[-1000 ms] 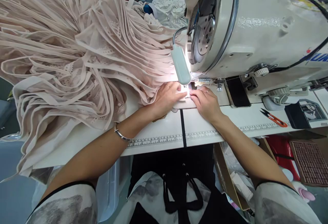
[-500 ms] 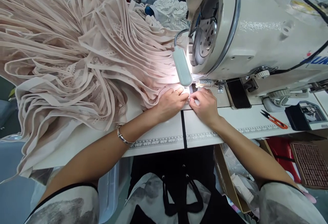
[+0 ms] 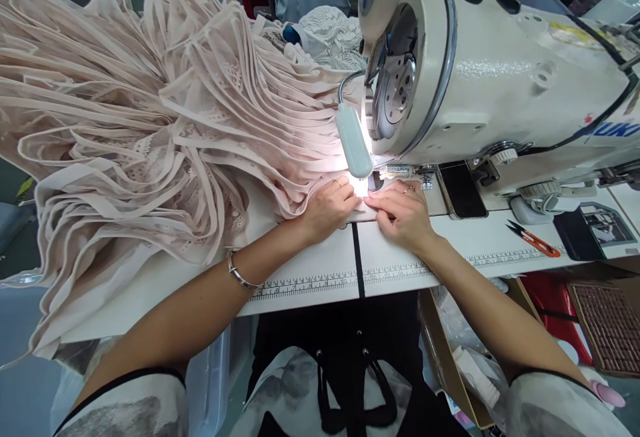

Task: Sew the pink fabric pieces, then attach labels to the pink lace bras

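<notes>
Cardboard box below right hand holds clear plastic; left hand curled beside blush garments, right half-closed; grips unclear.

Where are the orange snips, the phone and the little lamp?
Orange snips (image 3: pixel 536 240), head view: on the handle.
Phone (image 3: pixel 463 189), head view: on its dark screen.
Little lamp (image 3: pixel 354 140), head view: on its pale casing.

I am logging remotely: right hand, fingers straightening from their earlier curl toward the left hand; sewing machine, lettering coming further into my view.
</notes>
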Motion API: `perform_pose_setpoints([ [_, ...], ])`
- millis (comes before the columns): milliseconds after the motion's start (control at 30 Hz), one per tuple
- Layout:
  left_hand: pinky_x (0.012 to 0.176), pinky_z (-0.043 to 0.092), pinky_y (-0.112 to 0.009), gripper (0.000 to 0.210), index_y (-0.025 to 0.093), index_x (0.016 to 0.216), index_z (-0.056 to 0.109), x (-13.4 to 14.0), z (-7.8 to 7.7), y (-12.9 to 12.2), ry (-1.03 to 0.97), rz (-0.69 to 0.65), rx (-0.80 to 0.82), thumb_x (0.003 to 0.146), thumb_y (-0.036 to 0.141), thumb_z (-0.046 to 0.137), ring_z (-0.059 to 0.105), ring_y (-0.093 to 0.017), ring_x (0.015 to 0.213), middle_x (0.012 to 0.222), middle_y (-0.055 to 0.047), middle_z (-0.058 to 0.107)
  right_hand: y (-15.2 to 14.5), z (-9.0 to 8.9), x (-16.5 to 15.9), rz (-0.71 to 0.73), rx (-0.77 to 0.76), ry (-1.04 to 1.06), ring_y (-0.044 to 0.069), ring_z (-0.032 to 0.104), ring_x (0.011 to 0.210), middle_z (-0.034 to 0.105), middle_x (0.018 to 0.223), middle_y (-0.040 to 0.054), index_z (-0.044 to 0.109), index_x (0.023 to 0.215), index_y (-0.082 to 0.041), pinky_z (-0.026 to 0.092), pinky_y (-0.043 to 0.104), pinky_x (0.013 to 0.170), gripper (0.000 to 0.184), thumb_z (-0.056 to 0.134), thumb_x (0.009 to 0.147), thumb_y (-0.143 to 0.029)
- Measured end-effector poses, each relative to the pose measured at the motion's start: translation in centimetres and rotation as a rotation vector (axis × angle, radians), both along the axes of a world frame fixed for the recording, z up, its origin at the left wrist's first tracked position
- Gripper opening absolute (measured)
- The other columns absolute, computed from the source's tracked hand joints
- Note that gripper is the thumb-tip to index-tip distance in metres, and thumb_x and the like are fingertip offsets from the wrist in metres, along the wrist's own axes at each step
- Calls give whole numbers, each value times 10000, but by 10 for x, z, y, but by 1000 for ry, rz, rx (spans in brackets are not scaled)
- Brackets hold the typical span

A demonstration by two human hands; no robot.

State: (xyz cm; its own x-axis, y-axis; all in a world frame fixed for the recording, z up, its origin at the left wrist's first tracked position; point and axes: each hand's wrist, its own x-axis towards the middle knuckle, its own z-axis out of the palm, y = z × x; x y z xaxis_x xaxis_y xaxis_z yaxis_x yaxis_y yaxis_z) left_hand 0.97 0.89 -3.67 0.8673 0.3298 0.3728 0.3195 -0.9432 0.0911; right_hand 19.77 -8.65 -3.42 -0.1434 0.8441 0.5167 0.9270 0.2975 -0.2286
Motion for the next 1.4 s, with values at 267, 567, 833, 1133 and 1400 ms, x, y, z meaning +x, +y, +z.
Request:
perform_pose_setpoints([
  [267,711,411,-277,253,174,925,659,-4,4,-1,3,31,-52,1013,127,426,566,-175,915,959,-62,655,2,-1,1,-2,31,29,187,685,853,767,906,-8,744,971,-238,461,360,787,334,475,859,-74],
  [567,703,436,-281,290,188,914,694,-6,3,4,-16,13,-36,1022,161,426,575,-164,900,953,-43,680,2,-3,1,-17,50,8,172,669,807,754,867,-20,726,943,-244,448,357,796,309,474,866,-84],
  [833,741,439,-296,313,137,892,662,0,9,-2,48,-38,-6,1016,114,376,560,-193,887,883,-76,629,1,-7,7,46,12,76,194,674,877,759,910,-2,753,1021,-250,495,367,807,395,471,826,-54],
  [1133,743,467,-306,311,132,875,663,-2,5,-3,12,-17,-33,1008,114,382,588,-204,899,894,-81,659,1,1,5,104,39,-9,204,654,915,750,951,6,770,948,-267,461,413,877,367,487,841,-59],
  [1400,964,504,-415,249,152,1110,625,-9,5,-2,11,1,-110,959,117,430,584,-258,1189,1273,-136,638,0,2,4,29,-58,54,206,628,941,699,1047,35,782,917,-291,479,409,840,409,457,869,-47],
])
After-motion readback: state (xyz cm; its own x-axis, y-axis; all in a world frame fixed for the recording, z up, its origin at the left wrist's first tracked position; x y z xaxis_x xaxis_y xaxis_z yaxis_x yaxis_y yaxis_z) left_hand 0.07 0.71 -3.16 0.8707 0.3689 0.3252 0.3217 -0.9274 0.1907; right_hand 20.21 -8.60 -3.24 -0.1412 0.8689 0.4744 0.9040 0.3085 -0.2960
